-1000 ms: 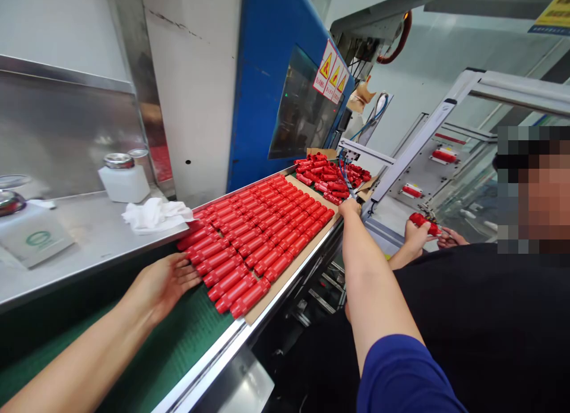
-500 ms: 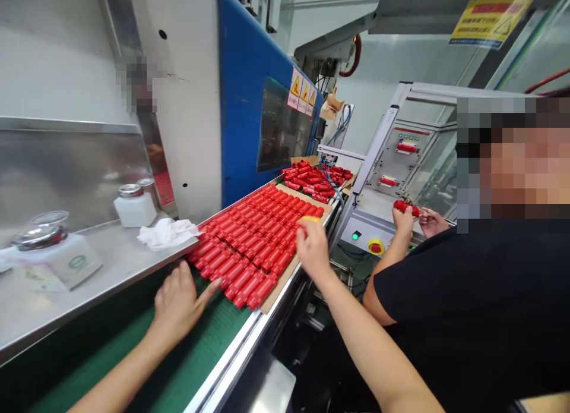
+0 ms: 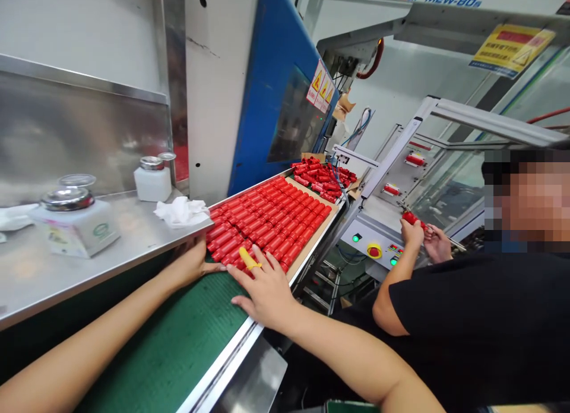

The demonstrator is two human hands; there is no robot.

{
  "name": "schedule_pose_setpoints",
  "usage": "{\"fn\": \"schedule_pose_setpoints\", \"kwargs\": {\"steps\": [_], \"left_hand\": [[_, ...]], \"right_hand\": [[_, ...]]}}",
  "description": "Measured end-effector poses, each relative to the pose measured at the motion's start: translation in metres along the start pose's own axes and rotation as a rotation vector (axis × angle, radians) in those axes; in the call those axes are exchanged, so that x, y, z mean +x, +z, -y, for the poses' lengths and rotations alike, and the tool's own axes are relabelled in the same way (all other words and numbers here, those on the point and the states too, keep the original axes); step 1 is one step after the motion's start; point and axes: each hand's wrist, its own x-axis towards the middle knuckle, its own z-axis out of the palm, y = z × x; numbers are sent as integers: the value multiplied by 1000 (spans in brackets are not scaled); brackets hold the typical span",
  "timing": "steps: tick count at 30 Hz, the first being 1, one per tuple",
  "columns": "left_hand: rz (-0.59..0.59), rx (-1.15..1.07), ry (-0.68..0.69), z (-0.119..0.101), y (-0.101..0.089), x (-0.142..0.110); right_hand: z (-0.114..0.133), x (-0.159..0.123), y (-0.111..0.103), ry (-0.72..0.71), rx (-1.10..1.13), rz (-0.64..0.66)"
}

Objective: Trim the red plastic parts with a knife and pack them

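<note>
Glossy red cylinders [image 3: 267,223] lie in neat striped rows at nine o'clock, with a bright yellow strip [image 3: 248,258] at their edge at seven o'clock, beside a green conveyor belt [image 3: 169,336]. At twelve o'clock stands a blue machine housing [image 3: 271,104] bearing white labels with yellow warning triangles [image 3: 319,87]. At four o'clock are a red button ringed in yellow [image 3: 374,251] and a co-worker's black T-shirt [image 3: 467,318].

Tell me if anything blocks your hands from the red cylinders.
Nothing does: the left hand and right hand are at the red cylinders. The steel shelf only overhangs the left hand; a yellow piece sits at the right fingers.
</note>
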Motion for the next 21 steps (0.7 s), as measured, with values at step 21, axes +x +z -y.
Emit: {"fn": "schedule_pose_setpoints", "kwargs": {"steps": [21], "left_hand": [[29,-251,-147,-40,-7,8]], "right_hand": [[-38,15,10,-96,-74,-5]]}}
